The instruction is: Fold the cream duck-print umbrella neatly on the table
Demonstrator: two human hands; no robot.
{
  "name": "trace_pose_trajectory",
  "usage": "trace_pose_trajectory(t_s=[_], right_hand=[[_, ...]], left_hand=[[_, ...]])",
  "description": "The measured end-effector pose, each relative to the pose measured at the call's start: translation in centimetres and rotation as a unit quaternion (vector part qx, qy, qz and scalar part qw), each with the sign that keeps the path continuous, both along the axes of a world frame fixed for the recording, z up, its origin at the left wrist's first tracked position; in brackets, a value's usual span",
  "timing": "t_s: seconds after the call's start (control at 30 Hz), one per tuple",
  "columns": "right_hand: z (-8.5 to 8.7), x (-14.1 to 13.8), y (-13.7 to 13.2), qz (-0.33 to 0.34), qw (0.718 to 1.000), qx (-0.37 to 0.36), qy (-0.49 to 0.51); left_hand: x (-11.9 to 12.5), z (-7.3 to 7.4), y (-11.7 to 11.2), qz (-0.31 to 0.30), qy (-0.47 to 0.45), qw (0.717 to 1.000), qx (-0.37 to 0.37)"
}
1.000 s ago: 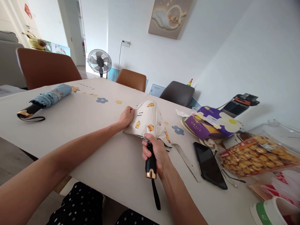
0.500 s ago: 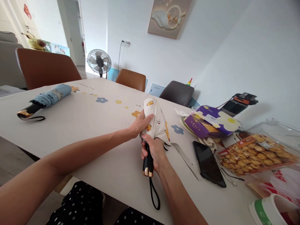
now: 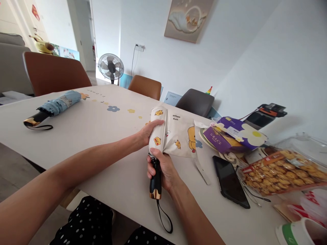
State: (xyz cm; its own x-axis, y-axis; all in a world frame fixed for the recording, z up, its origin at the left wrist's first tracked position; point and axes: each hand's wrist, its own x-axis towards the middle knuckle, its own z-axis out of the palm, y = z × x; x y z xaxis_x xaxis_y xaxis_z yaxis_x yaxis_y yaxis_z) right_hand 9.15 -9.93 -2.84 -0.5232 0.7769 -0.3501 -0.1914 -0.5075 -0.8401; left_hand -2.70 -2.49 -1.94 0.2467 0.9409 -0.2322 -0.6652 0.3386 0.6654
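Observation:
A cream folding umbrella [image 3: 176,136] printed with yellow ducks lies over the near middle of the table. My right hand [image 3: 163,168] is closed round its black, gold-tipped handle [image 3: 155,180], whose wrist loop hangs over the table's front edge. My left hand [image 3: 148,131] grips the left side of the folded canopy, fingers wrapped over the cloth. A loose flap of the canopy spreads to the right, and its closing strap [image 3: 201,168] lies flat on the table.
A blue folded umbrella [image 3: 55,107] lies at the table's far left. A black phone [image 3: 230,182], a purple bag [image 3: 235,134], a packet of snacks [image 3: 283,173] and a green-rimmed cup [image 3: 301,231] crowd the right side. Chairs [image 3: 51,73] stand behind the white table [image 3: 102,136].
My left hand moved from the canopy's left edge onto its body and gathered the cloth. The umbrella lifted slightly and turned, and a flap now spreads to the right.

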Motion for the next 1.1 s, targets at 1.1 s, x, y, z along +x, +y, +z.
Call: trace_pose_trajectory(t_s=[1.1], right_hand=[[-1.6,0.0,1.5,-0.139,0.985,-0.076,0.062]], left_hand=[[11.0,0.0,4.1,-0.261,0.740,0.419,0.457]])
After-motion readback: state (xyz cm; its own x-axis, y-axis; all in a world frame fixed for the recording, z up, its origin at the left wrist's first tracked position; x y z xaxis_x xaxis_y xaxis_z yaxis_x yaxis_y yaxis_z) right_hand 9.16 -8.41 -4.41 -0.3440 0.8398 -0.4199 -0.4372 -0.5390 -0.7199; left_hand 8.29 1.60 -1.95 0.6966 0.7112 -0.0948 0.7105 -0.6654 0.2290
